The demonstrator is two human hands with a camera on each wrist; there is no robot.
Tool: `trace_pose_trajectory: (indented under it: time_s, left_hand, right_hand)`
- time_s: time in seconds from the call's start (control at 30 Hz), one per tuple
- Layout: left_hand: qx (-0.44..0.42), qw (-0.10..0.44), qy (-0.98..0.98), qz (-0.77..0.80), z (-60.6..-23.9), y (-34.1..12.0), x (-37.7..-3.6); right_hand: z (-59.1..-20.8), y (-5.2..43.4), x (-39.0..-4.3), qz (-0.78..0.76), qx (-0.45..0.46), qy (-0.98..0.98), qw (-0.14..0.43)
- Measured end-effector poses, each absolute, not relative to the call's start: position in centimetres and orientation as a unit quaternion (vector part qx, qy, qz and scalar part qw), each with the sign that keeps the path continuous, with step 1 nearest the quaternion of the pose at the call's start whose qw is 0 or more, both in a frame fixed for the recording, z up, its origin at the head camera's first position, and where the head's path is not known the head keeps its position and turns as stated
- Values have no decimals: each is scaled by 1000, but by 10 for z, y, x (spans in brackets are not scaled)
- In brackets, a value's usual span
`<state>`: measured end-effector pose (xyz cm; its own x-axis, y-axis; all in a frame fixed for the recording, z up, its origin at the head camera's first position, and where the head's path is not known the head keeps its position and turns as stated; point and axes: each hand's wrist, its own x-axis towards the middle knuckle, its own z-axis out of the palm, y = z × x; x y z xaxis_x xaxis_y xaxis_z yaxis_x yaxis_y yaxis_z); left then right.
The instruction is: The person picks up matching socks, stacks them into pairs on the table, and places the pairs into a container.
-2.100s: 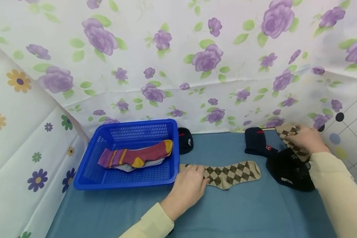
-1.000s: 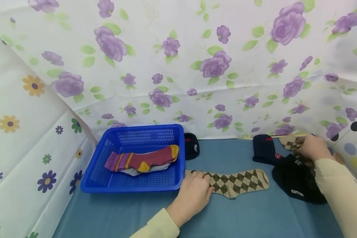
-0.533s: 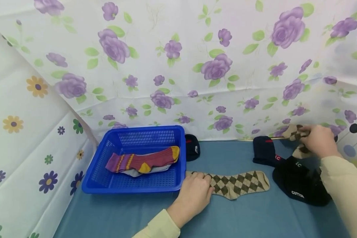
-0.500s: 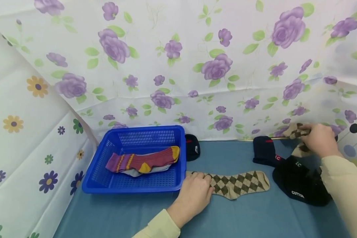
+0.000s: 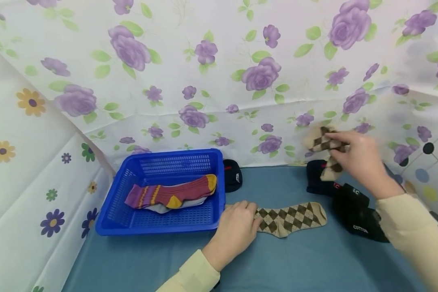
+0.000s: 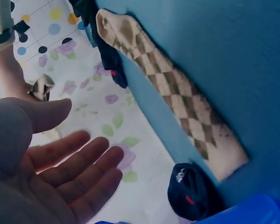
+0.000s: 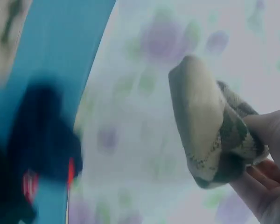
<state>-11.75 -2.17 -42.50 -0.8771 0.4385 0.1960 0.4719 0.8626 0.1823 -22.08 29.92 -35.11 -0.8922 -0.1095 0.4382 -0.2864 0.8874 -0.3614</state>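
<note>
A beige and brown argyle sock (image 5: 292,219) lies flat on the blue cloth. Over its cuff end is my left hand (image 5: 233,231); in the left wrist view that hand (image 6: 74,163) has its fingers loosely extended, with nothing in them. My right hand (image 5: 363,156) pinches a matching argyle sock (image 5: 318,142) between thumb and fingers, up in the air before the floral curtain. In the right wrist view the held sock (image 7: 200,121) hangs folded and bunched. Beneath the right hand lie a navy sock (image 5: 315,182) and black socks (image 5: 361,219) marked COTTON.
On the left stands a blue basket (image 5: 160,231) holding a maroon, purple and yellow sock (image 5: 179,190) on top of a grey one (image 5: 158,208). A dark sock (image 5: 232,174) sits behind the basket's right edge. The floral curtain (image 5: 204,97) rises along the back.
My right hand has picked the second argyle sock up from the back right and carried it up and leftward. My left hand has stayed by the flat sock.
</note>
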Motion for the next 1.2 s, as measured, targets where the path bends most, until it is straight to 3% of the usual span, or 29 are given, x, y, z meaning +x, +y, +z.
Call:
trace_pose_trajectory:
  time_s: [0.27,0.57,0.7,1.0,1.2]
  left_hand:
    - [-232,139,-953,-139,-407,-20,-121]
    - [-206,72,-961,-172,-409,-16,-126]
    - [-212,66,-949,-224,-407,-15,-131]
    - [-225,131,-925,-276,-403,-18,-128]
    - [-258,218,-901,-272,-401,-19,-129]
  right_hand:
    - [-368,221,-182,297,219,-919,142]
    - [-400,184,-162,439,224,-869,-45]
    - [-405,177,-162,454,246,-851,-95]
    - [-402,165,-145,480,245,-827,-160]
    - [-400,158,-143,488,230,-836,-106]
